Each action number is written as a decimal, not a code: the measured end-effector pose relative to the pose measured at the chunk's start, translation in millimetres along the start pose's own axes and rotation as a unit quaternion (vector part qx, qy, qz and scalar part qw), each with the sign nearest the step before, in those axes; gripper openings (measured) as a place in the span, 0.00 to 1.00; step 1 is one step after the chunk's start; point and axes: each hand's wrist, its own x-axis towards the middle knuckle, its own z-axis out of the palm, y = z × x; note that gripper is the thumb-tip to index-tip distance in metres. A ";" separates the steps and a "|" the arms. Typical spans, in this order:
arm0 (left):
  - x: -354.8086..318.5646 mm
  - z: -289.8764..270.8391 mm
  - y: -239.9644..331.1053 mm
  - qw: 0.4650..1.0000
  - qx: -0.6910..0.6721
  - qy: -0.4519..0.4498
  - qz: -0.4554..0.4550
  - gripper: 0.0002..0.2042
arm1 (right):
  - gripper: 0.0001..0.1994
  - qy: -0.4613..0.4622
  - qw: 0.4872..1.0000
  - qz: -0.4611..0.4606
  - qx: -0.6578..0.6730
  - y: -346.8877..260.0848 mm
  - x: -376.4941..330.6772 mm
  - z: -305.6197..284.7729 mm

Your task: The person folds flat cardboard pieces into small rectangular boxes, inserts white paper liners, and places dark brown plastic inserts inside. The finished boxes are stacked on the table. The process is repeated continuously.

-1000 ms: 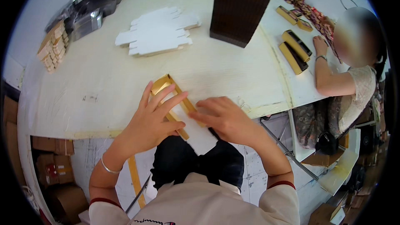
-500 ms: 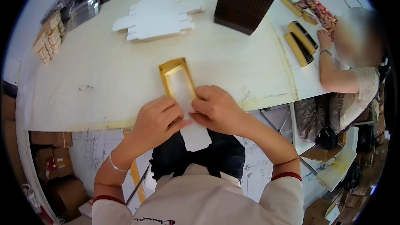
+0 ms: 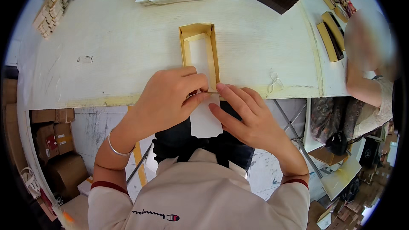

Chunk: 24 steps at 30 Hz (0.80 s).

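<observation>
Pointing lengthwise forward, the box [image 3: 214, 57] has left hand [image 3: 168, 96] pinching its near edge, right hand [image 3: 257, 123] spread.

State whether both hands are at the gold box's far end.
No, the gold box has the left hand and right hand at its near end.

The view comes from the person's head, from the left one of two cameras worn side by side, and it looks steeply down and a little forward. It stands quite near: the left hand [image 3: 168, 96] and the right hand [image 3: 251, 117] are around the centre of the frame, and the wearer's shirt [image 3: 204, 191] fills the lower middle. The worktop [image 3: 128, 51] extends across the upper half. The lens is a very wide fisheye, so straight edges bend toward the rim, the corners are black, and a co-worker [image 3: 372, 91] also appears at the right.
</observation>
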 end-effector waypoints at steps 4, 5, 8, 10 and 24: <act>4.3 -18.6 0.2 0.987 -0.126 -0.069 -0.066 0.13 | 0.16 0.128 0.985 0.028 0.111 9.7 14.1 16.5; 4.8 -23.2 -0.2 0.976 -0.175 -0.094 -0.094 0.16 | 0.15 0.135 0.979 0.055 0.143 10.4 18.8 18.1; 0.8 -18.8 -11.4 0.973 -0.210 -0.081 -0.045 0.24 | 0.10 0.161 0.925 0.187 0.291 4.9 35.3 18.7; 0.1 -14.0 -6.0 0.981 -0.184 -0.036 -0.048 0.17 | 0.10 0.184 0.823 0.318 0.433 -5.5 34.9 23.8; -15.1 16.3 -10.6 0.991 0.040 0.114 0.064 0.08 | 0.11 -0.006 0.996 0.084 -0.008 3.5 41.4 15.9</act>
